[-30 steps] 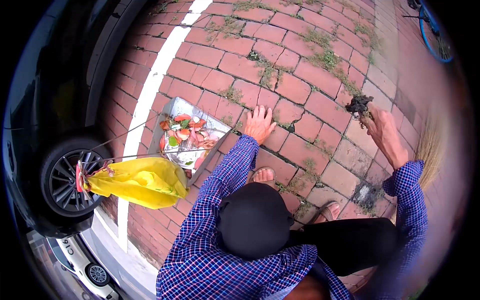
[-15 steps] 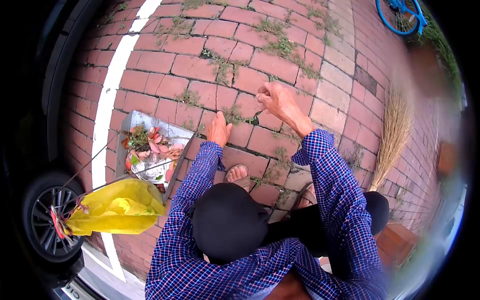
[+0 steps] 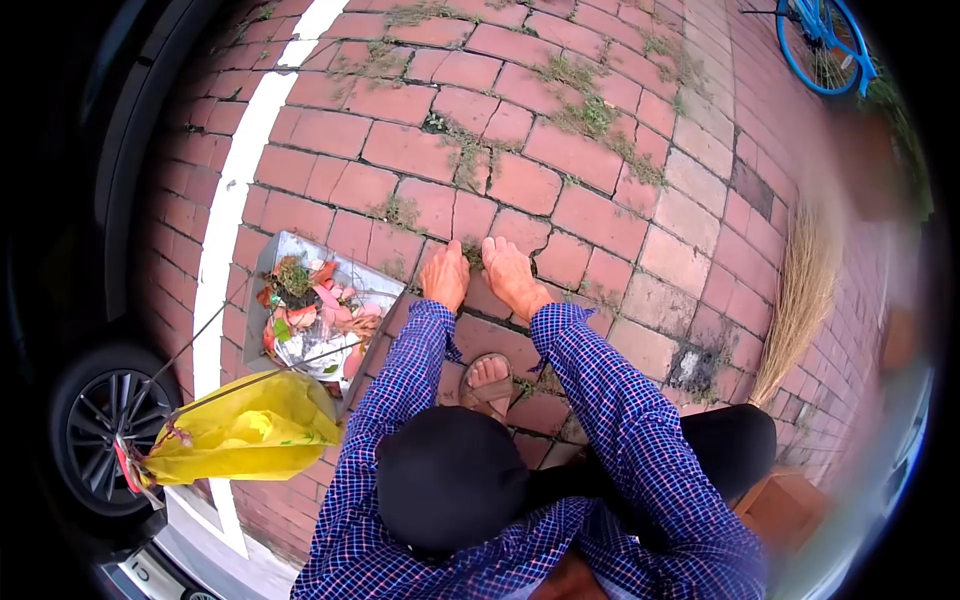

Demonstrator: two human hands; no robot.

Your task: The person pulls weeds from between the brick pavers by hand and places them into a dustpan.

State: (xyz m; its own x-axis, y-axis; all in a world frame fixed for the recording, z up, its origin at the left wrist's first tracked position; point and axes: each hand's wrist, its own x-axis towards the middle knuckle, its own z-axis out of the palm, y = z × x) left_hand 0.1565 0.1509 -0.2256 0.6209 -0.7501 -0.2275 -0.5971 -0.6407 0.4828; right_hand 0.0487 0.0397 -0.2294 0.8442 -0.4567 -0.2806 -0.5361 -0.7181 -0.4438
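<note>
- Right of the dustpan (image 3: 362, 284), the left hand (image 3: 445, 275) and right hand (image 3: 511, 275) flank a small weed (image 3: 472, 255); whether either grips it, I cannot tell.
- A hard tug could snap it short.
- The left sleeve (image 3: 398, 372), brushing the dustpan, could spill its leaves (image 3: 303, 316).

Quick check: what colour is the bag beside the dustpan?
The bag is yellow; it shows best in the head view.

Dustpan (image 3: 376, 290) left of left hand (image 3: 445, 276)
</note>
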